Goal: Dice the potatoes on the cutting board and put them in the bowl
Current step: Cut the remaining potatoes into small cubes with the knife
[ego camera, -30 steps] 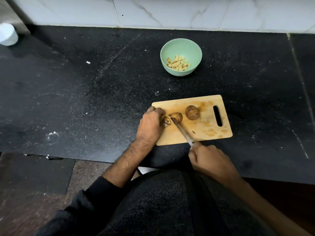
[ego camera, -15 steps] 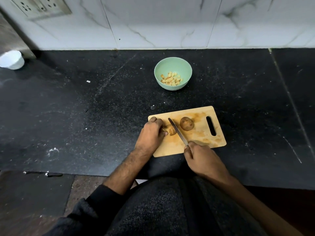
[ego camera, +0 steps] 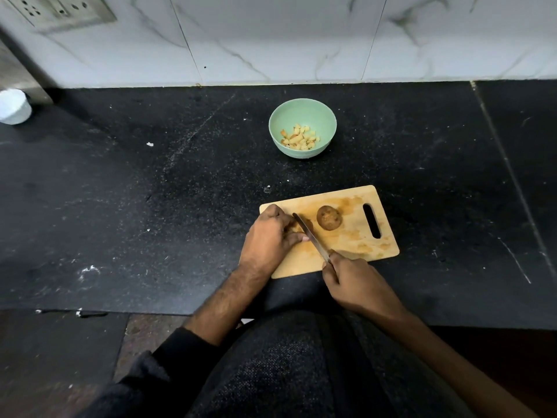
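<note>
Left hand [ego camera: 271, 236] grip curled on a potato piece [ego camera: 307, 226], right hand [ego camera: 352, 282] grip clenching the knife [ego camera: 310, 236] on the cutting board [ego camera: 355, 236]

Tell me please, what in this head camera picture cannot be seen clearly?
- Potato piece being cut: mostly hidden under the left hand and the steel knife blade.
- Knife handle: covered by the right hand.
- White round container: cut off by the left edge.
- Diced potato pieces in the pale green bowl: too small to count.

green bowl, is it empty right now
No, the green bowl on the black counter already holds a small pile of diced potato pieces.
</note>
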The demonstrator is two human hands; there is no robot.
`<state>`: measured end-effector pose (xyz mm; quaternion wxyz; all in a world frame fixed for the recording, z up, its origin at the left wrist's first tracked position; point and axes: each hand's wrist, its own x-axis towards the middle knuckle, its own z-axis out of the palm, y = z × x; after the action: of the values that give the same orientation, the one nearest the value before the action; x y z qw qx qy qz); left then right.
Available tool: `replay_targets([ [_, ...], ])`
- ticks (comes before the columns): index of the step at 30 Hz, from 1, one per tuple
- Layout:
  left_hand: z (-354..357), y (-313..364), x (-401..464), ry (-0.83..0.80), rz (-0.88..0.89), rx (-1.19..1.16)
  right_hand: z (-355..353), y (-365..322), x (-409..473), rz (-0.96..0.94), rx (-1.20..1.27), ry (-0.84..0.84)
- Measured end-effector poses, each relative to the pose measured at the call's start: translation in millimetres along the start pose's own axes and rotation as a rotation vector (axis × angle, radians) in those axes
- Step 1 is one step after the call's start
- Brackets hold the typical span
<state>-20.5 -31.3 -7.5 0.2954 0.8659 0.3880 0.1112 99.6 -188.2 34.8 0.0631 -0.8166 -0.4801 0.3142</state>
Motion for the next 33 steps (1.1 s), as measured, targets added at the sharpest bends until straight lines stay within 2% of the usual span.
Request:
replay_targets([
  [8,5.1,2.8,-5.4,0.062,-0.044,0.001,3.2,1.7,-0.4,0.007,-0.014,0.012],
  [15,4.3,-3.4,-13.3,0.068,-0.010,0.013,-0.2,0.5,-0.7,-0.005,-0.058,0.033],
  [20,2.4,-5.9,-17.9,0.003,0.101,0.063,-1.0,-1.6,-0.2,-0.028,-0.119,-0.040],
  [33,3.8,2.1,-15.1,-0.046,0.162,0.208,-11.0,4.6,-6.5,0.109,-0.222,-0.190],
])
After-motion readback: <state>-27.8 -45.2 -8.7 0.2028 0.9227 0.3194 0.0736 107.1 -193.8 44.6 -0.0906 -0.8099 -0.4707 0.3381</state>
